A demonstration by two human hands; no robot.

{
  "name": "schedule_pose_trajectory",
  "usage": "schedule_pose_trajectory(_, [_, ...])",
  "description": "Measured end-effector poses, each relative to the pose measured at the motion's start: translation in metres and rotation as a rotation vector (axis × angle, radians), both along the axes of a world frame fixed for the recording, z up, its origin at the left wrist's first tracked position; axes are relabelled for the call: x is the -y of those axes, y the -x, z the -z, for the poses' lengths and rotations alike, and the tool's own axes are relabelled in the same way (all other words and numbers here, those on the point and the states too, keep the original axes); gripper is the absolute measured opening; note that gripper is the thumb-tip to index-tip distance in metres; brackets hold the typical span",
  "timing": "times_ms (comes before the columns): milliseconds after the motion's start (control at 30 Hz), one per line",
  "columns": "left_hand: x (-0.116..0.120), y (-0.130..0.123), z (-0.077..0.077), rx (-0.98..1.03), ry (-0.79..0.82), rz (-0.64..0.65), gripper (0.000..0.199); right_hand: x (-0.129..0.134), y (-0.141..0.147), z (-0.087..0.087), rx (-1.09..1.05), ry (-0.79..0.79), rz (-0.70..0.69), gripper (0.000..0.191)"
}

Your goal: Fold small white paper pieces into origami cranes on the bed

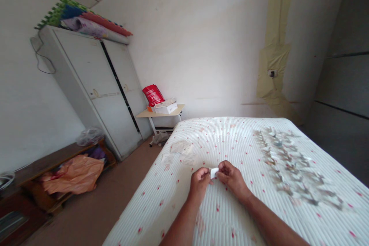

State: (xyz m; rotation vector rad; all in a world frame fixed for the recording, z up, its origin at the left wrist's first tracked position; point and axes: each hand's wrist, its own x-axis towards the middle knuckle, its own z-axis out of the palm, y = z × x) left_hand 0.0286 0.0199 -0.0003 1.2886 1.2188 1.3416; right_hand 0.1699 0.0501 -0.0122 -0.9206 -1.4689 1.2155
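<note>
A small white piece of paper [213, 173] is held over the bed between my two hands. My left hand [199, 182] pinches its left edge with closed fingers. On the other side, my right hand [230, 175] grips the right edge between thumb and fingers. Many small folded paper pieces [291, 165] lie in rows on the right part of the striped bedcover [221, 134]. Several printed sheets [181, 147] rest flat on the cover, beyond my left hand and to its left.
At the back left, a small table [164, 114] bears a red bag [153, 95] and a white box [166, 107]. A grey cabinet [100, 96] with rolled mats on top stands on the left. Nearer is a low wooden unit with an orange plastic bag [73, 174].
</note>
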Motion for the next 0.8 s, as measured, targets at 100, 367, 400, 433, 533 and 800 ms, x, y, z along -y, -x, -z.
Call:
schedule_pose_trajectory(100, [0.001,-0.001,-0.002,0.02,0.004,-0.003,0.013,0.0,0.0,-0.001,0.011,0.007,0.006,0.013])
schedule_pose_trajectory(367, [0.0,-0.002,-0.003,0.028,0.041,-0.042,0.013,0.003,-0.001,-0.005,0.05,0.011,-0.003,0.015])
schedule_pose_trajectory(400, [0.0,-0.002,-0.004,0.024,0.043,-0.047,0.013,0.003,-0.001,-0.005,0.045,0.013,-0.003,0.015])
schedule_pose_trajectory(433, [0.001,-0.002,-0.005,0.018,0.045,-0.051,0.013,0.003,-0.001,-0.005,0.038,0.012,-0.004,0.015])
schedule_pose_trajectory(533, [0.002,-0.002,-0.008,0.005,0.052,-0.054,0.012,0.003,0.0,-0.005,0.031,0.005,0.001,0.014])
schedule_pose_trajectory(800, [0.002,0.0,-0.006,0.079,0.051,-0.027,0.018,0.009,0.0,-0.013,0.096,0.01,-0.018,0.019])
